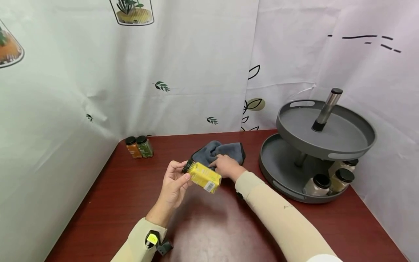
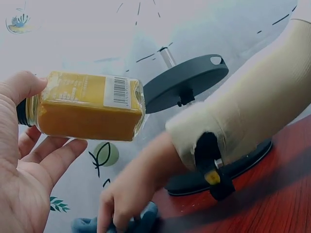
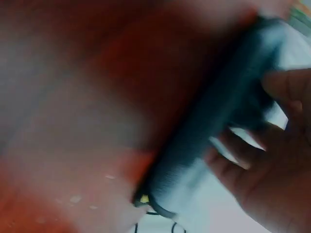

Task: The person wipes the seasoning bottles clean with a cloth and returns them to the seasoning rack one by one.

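Note:
In the head view my left hand (image 1: 175, 185) grips a glass spice jar (image 1: 205, 177) with yellow contents near its black cap, thumb on one side and fingers on the other. The jar is tilted, its base pointing right. The left wrist view shows a barcode label on the jar (image 2: 92, 104). My right hand (image 1: 227, 167) is at a crumpled blue-grey cloth (image 1: 206, 154) at the back of the table. In the blurred right wrist view, the thumb and fingers of the right hand (image 3: 272, 165) are spread apart at the cloth (image 3: 209, 111).
A two-tier grey turntable rack (image 1: 301, 145) stands at the right, with several black-capped jars (image 1: 317, 185) on its lower tier. At the back left, an orange jar (image 1: 133, 148) and a green jar (image 1: 145, 147) stand side by side on the red-brown table (image 1: 108, 211).

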